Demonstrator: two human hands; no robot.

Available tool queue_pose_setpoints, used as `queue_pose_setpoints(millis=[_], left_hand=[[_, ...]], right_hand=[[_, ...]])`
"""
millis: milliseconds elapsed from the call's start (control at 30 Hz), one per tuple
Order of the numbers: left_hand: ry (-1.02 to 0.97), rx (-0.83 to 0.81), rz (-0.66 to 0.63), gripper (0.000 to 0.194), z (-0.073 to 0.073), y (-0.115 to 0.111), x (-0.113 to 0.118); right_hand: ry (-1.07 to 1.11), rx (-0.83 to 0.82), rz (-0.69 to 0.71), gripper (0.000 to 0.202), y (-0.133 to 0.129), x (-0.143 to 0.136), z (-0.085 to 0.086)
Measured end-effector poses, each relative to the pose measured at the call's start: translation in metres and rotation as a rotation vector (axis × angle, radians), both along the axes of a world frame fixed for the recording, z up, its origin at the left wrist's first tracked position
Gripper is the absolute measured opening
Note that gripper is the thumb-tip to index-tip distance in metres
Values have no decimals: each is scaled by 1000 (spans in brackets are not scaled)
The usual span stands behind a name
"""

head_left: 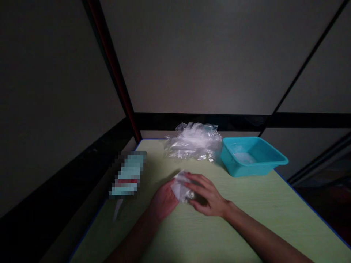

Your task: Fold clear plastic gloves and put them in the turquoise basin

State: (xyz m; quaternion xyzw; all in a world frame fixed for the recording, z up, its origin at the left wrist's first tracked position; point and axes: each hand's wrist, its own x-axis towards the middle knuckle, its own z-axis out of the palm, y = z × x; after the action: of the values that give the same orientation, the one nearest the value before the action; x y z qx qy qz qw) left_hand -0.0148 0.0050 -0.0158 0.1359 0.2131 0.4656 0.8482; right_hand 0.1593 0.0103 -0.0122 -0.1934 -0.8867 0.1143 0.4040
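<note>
A small white packet [181, 185], partly see-through and crinkled at its lower right, is between my two hands above the table. My left hand [165, 199] is under the packet's left side, its fingers hidden behind it. My right hand [206, 195] curves over the packet from the right, with fingertips on its upper face and the thumb at its lower right edge. A pile of clear plastic bags [194, 142] lies beyond the hands at the back of the table.
A turquoise plastic basin [253, 170] with something whitish inside stands at the back right. A pixelated pale green item [130, 173] is at the table's left edge. The light green table [192, 239] meets a panelled wall behind.
</note>
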Motion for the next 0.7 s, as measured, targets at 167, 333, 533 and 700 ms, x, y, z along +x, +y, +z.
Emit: queue_pose_setpoints(millis=[167,333,533,700], left_hand=[[15,19,-24,29,2,2,0],[24,85,-81,29,4,-2,7],[45,92,-107,27,3,-5,9],[43,95,-125,34,0,-4,8]], right_hand=[[357,-739,60,44,12,6,-5],[366,-986,184,52,13,6,-2],[312,-918,270,46,8,5,4],[259,-877,187,39,11,6,-5]])
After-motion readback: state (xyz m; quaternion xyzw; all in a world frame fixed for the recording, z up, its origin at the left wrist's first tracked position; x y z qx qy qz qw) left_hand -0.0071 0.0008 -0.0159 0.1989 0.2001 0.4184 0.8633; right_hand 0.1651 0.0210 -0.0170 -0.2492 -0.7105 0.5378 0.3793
